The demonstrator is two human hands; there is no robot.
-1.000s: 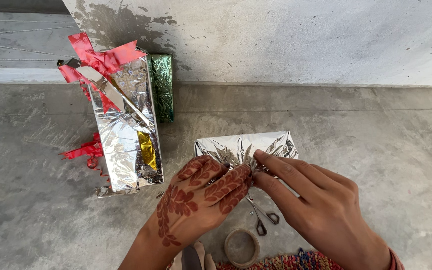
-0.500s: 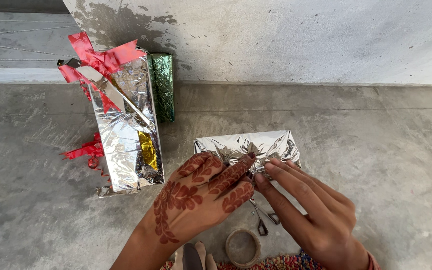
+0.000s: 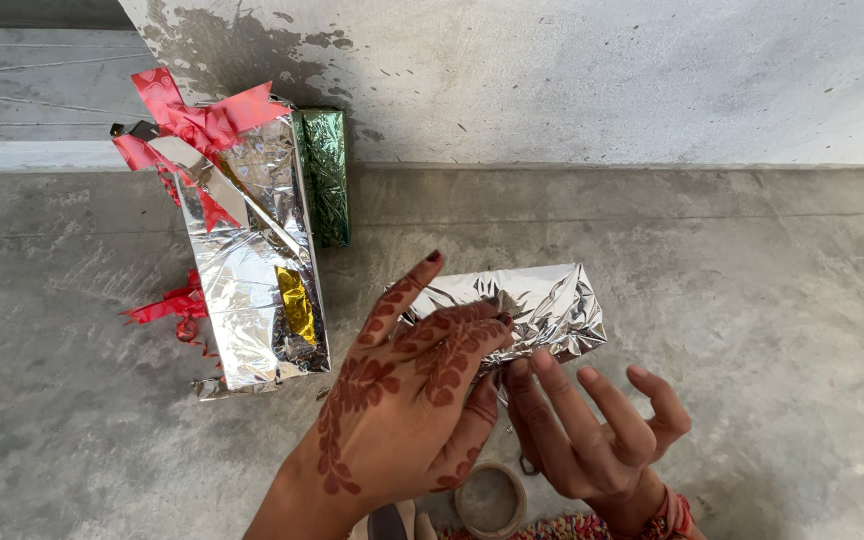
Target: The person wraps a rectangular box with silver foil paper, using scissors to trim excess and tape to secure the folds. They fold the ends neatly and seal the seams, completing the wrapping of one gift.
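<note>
My left hand (image 3: 407,400), patterned with henna, presses its bent fingers onto the near edge of a small parcel wrapped in crinkled silver foil (image 3: 542,305), which lies on the concrete floor (image 3: 772,300) right of centre. The forefinger sticks up free; the other fingers pin a fold down. My right hand (image 3: 592,440) hangs just near of the parcel, palm up, fingers spread and loosely curled, holding nothing that I can see.

I judge this to be the closing of a foil flap on the near side, and the fold seems to want fixing while the left hand keeps it flat. A roll of tape (image 3: 489,498) sits near my wrists (partly hidden by them), and small scissors lie under the right hand, mostly covered.

To the left stands a taller silver-wrapped box (image 3: 252,270) with red ribbon (image 3: 197,120), and a green foil packet (image 3: 324,175) leans behind it against the wall (image 3: 602,80). These are well apart from the parcel. Only my own hands crowd the tape.
</note>
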